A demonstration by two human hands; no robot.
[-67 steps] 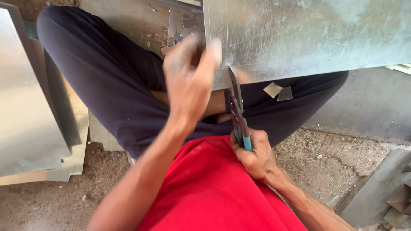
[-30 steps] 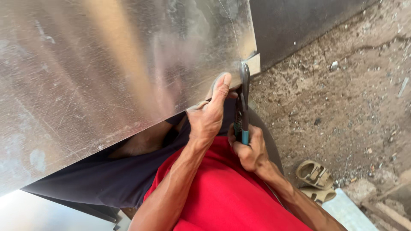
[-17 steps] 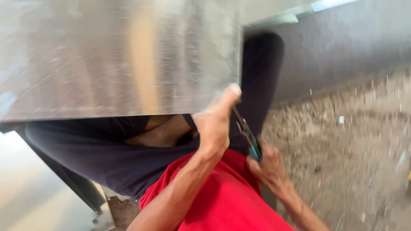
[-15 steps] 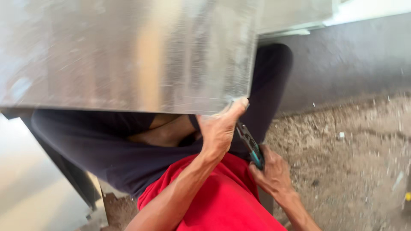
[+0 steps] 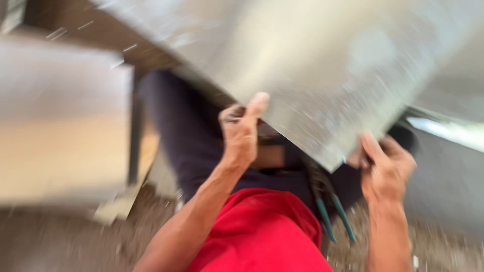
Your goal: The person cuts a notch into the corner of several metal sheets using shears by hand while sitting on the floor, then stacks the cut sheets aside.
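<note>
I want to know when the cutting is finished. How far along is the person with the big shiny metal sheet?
Done: the teal-handled metal snips are out of the hands, lying by the lap. In hand: both hands grip the big shiny grey metal sheet, the left hand at its lower edge and the right hand near its corner. Left: hard to say; the picture is too blurred to show any cut line.

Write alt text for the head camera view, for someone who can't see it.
Seen from above, blurred by motion: a person's left hand and right hand grip the lower edge of a large shiny metal sheet over their lap. Teal-handled snips lie loose below it.
</note>
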